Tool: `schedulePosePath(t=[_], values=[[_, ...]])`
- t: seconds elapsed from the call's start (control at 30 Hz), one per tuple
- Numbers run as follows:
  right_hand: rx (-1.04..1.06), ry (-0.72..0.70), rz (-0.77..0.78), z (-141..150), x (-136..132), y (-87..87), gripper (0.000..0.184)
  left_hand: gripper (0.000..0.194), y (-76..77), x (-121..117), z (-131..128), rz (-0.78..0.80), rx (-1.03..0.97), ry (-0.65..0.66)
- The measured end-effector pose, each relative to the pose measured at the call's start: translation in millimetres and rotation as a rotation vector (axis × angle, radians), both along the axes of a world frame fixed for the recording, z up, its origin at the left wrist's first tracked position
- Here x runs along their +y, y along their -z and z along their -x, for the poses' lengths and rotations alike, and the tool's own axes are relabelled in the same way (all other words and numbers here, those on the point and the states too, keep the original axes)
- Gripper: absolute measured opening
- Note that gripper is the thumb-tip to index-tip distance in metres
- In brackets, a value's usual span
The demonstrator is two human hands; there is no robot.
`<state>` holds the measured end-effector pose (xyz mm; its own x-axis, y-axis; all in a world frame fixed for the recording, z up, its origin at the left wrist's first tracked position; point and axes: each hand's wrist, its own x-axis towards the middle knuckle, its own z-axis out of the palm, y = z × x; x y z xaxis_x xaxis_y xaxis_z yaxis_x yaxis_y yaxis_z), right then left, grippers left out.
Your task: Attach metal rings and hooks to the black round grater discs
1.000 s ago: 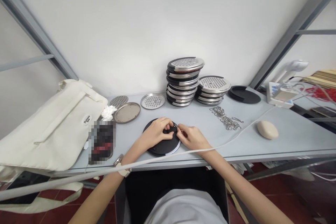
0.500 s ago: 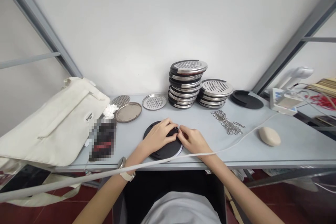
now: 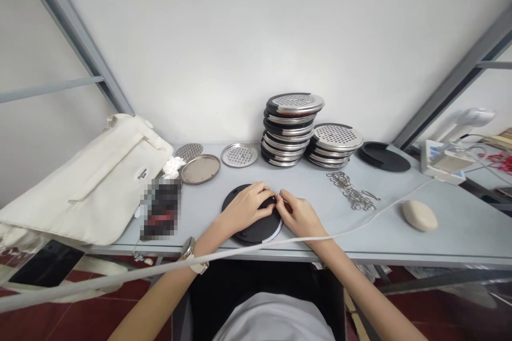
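Note:
A black round base (image 3: 256, 229) lies flat near the table's front edge, a pale strip showing along its lower right rim. My left hand (image 3: 250, 205) rests over it, fingers curled around a dark part at its right side. Close beside those fingertips, my right hand (image 3: 298, 213) is closed in a pinch. A small shiny bit shows at the pinch, too tiny to name. To the right lies a pile of small metal hooks or clips (image 3: 352, 192).
Two stacks of round metal grater plates with black rims (image 3: 294, 128) (image 3: 336, 138) stand at the back. A black round base (image 3: 384, 157), loose plates (image 3: 240, 155), a beige rounded object (image 3: 420, 216) and a white bag (image 3: 88, 186) lie around. A white cable (image 3: 312, 238) crosses in front.
The view has shifted slightly, so the table things appear farther right. Both hands stay at the black base; my right fingertips have drawn slightly away from the left ones.

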<state>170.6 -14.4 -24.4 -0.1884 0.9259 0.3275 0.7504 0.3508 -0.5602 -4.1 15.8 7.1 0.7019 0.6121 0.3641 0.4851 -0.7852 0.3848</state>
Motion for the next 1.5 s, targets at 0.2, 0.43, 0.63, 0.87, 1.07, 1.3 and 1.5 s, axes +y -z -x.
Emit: schedulePosePath(t=[0.2,0.43,0.63,0.87,1.07,1.3,1.5], values=[[-0.072,-0.029,-0.012,0.1,0.8,0.1,0.022,0.024,-1.5,-1.4,-1.6,-0.031,0.01,0.006],[-0.213,-0.004,-0.029,0.4,-0.8,0.4,0.023,0.037,-0.6,-1.1,-1.8,-0.066,-0.005,-0.015],[-0.234,-0.003,-0.027,-2.2,-1.3,0.1,0.025,0.027,-0.3,-0.9,-1.4,-0.053,-0.018,-0.002],[-0.249,0.004,-0.053,-9.0,-7.4,5.1,0.026,0.016,-2.0,-1.4,-1.9,-0.03,0.016,0.021],[-0.214,-0.024,-0.01,-10.8,-6.8,5.2,0.025,0.013,-4.1,-2.2,-2.4,-0.039,0.018,0.025],[-0.133,-0.064,0.029,-11.2,-4.2,2.8,0.026,0.015,-5.6,-2.5,-2.7,-0.045,0.031,0.066],[-0.158,-0.046,0.03,-11.5,-4.9,2.1,0.025,0.016,-5.7,-2.3,-3.6,-0.041,0.02,0.077]])
